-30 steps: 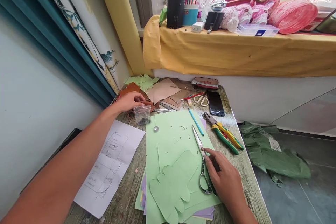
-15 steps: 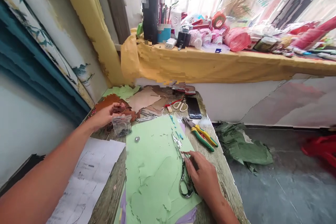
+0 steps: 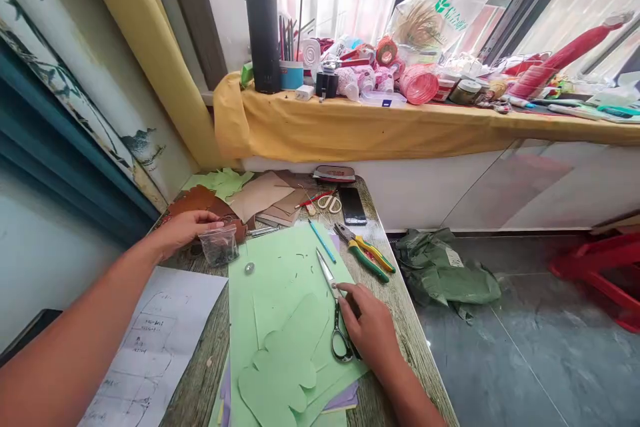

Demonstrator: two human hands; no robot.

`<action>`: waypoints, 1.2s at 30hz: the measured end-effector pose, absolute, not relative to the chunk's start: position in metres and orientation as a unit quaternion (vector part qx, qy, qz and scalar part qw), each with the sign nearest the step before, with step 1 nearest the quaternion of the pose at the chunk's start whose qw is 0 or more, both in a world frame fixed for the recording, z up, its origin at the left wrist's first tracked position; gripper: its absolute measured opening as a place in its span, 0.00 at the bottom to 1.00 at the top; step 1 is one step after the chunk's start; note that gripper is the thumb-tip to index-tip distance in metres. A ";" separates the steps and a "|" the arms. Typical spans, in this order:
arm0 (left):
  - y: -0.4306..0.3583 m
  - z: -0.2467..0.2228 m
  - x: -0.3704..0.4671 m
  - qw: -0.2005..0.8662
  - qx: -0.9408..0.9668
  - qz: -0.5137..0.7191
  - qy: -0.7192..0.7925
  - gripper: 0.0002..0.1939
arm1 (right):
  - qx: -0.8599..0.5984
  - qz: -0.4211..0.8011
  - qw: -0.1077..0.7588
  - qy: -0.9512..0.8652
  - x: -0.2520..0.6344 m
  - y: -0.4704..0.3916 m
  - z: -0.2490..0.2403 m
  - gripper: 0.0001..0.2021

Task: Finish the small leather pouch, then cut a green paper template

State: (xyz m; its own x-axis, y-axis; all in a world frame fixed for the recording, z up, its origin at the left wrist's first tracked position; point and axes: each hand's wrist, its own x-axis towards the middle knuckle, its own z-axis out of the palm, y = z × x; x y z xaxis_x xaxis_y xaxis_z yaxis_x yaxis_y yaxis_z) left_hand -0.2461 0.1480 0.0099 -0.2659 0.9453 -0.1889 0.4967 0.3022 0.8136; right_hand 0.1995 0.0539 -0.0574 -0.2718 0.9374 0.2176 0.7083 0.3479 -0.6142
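My left hand (image 3: 189, 228) is at the upper left of the table, its fingers closed at the top edge of a small clear plastic bag (image 3: 220, 248) with dark bits inside. Some fingertips are hidden. My right hand (image 3: 371, 325) rests on scissors (image 3: 334, 283), thumb and index finger closed about the pivot; the blades point away, and one handle loop lies under the hand. Beneath them is a light green sheet (image 3: 273, 267). On it lie a cut-out green shape with rounded lobes (image 3: 283, 367), a small silvery round piece (image 3: 249, 268) and a blue pencil-like stick (image 3: 322, 241).
Pliers (image 3: 365, 250) with green and yellow grips lie right of the sheet, below a phone (image 3: 353, 205) and white-handled scissors (image 3: 330, 203). Brown sheets (image 3: 260, 195) lie at the back, a paper with drawn lines (image 3: 155, 347) at left. A crowded sill (image 3: 350, 127) stands behind.
My left hand has drawn back from the brown pieces to the top of the plastic bag. My right hand stays on the scissors. The whole view has shifted slightly.
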 end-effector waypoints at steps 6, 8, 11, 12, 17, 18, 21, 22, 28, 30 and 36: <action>0.161 0.023 -0.252 0.348 0.430 0.390 0.736 0.31 | -0.533 0.205 0.285 -0.770 0.203 0.054 -0.056 0.14; 0.164 0.032 -0.253 0.318 0.419 0.415 0.742 0.31 | -0.533 0.204 0.281 -0.771 0.203 0.054 -0.057 0.14; 0.170 0.046 -0.240 0.301 0.433 0.439 0.727 0.33 | -0.535 0.204 0.274 -0.772 0.203 0.055 -0.056 0.14; 0.173 0.050 -0.232 0.315 0.440 0.442 0.716 0.35 | -0.535 0.205 0.275 -0.772 0.202 0.055 -0.056 0.14; 0.198 0.064 -0.169 0.394 0.508 0.408 0.649 0.34 | -0.534 0.215 0.279 -0.768 0.202 0.054 -0.053 0.14; 0.206 0.065 -0.153 0.386 0.537 0.383 0.645 0.32 | -0.534 0.217 0.280 -0.768 0.201 0.054 -0.053 0.14; 0.235 0.064 -0.107 0.374 0.589 0.352 0.624 0.28 | -0.536 0.216 0.284 -0.765 0.200 0.054 -0.052 0.13; 0.246 0.062 -0.092 0.378 0.598 0.350 0.614 0.26 | -0.535 0.216 0.286 -0.765 0.200 0.054 -0.052 0.13; 0.321 0.045 -0.030 0.351 0.647 0.314 0.599 0.16 | -0.531 0.224 0.296 -0.762 0.200 0.055 -0.057 0.12; 0.346 0.037 -0.022 0.340 0.650 0.305 0.607 0.13 | -0.526 0.228 0.300 -0.762 0.201 0.055 -0.059 0.12; 0.396 0.010 -0.023 0.350 0.638 0.270 0.630 0.15 | -0.525 0.231 0.296 -0.764 0.202 0.055 -0.061 0.12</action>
